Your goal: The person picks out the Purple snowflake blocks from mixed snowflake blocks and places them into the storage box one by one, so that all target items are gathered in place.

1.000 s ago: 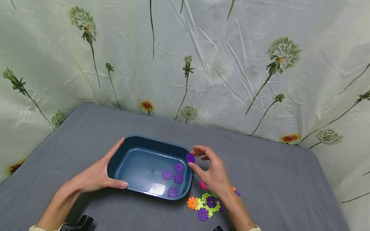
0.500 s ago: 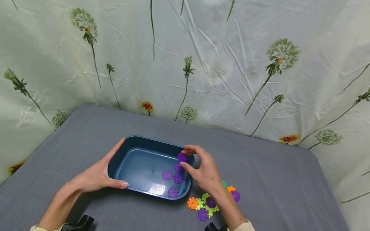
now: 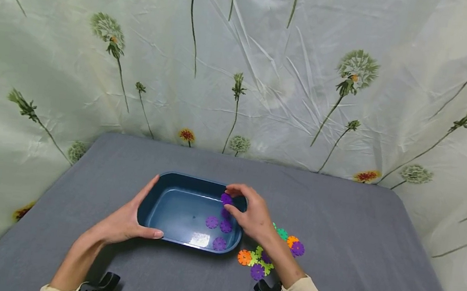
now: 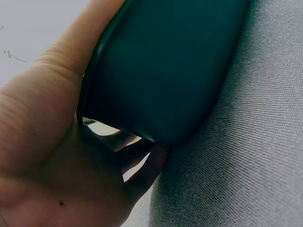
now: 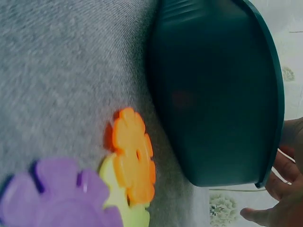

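A dark blue plastic tub (image 3: 174, 213) sits on the grey cloth. My left hand (image 3: 122, 223) holds its left end, thumb along the near rim and fingers round the outer wall. In the left wrist view some fingertips are hidden behind the tub (image 4: 156, 71). Over the tub's right end, my right hand (image 3: 253, 217) pinches a purple flower-shaped disc (image 3: 226, 198) between thumb and fingers. Beneath it on the tub floor lie several like purple discs, one (image 3: 212, 222) apart from the others. The right wrist view shows my right hand (image 5: 286, 184) at the tub's rim, its disc hidden.
Right of the tub lies a loose pile of flower discs, among them an orange one (image 3: 244, 257), a purple one (image 3: 258, 271) and a green one (image 3: 281, 234). My right forearm covers part of it. A floral curtain (image 3: 282, 98) hangs behind the table.
My right hand has moved left from the tub's right rim to over its inside, carrying the purple disc. More of the pile shows beside the forearm. My left hand keeps its hold.
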